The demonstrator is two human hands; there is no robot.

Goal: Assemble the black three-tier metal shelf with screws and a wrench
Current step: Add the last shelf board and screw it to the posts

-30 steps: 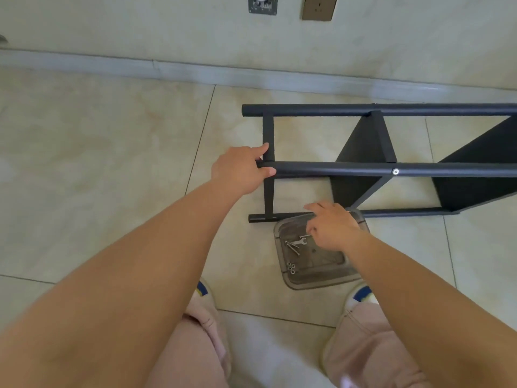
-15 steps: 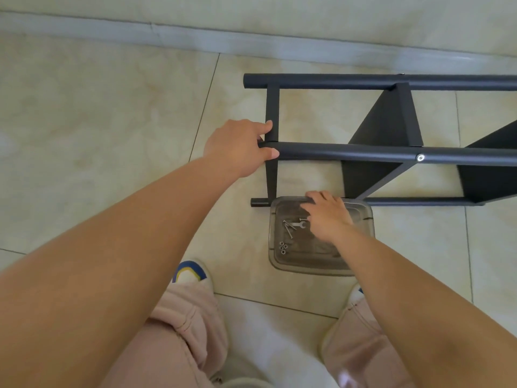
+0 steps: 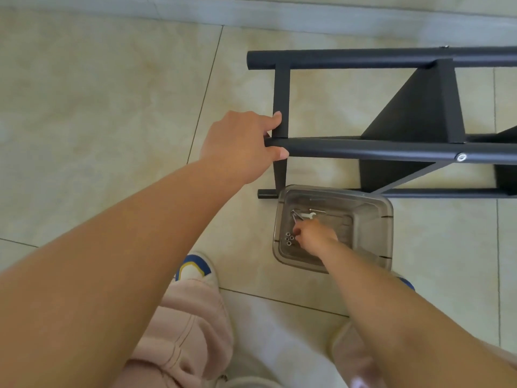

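Observation:
The black metal shelf [image 3: 391, 149] lies on its side on the tiled floor, its tubes running off to the right. My left hand [image 3: 240, 145] grips the end of its nearest upper tube where a crossbar meets it. A clear plastic tray [image 3: 369, 228] sits on the floor against the lowest tube. Inside it lie small wrenches [image 3: 303, 215] and a cluster of screws [image 3: 289, 238]. My right hand [image 3: 314, 236] reaches down into the tray, fingertips at the screws beside the wrenches. Whether the fingers hold anything is hidden.
A silver bolt head [image 3: 461, 157] shows on the held tube at the right. The wall's baseboard [image 3: 251, 18] runs along the top. My knees and shoes [image 3: 194, 268] are at the bottom, close to the tray. Bare floor tiles [image 3: 98, 107] lie to the left.
My right hand has gone from the tray's far rim down into it, to the screws. The view has tilted further down. My left hand keeps its hold on the tube.

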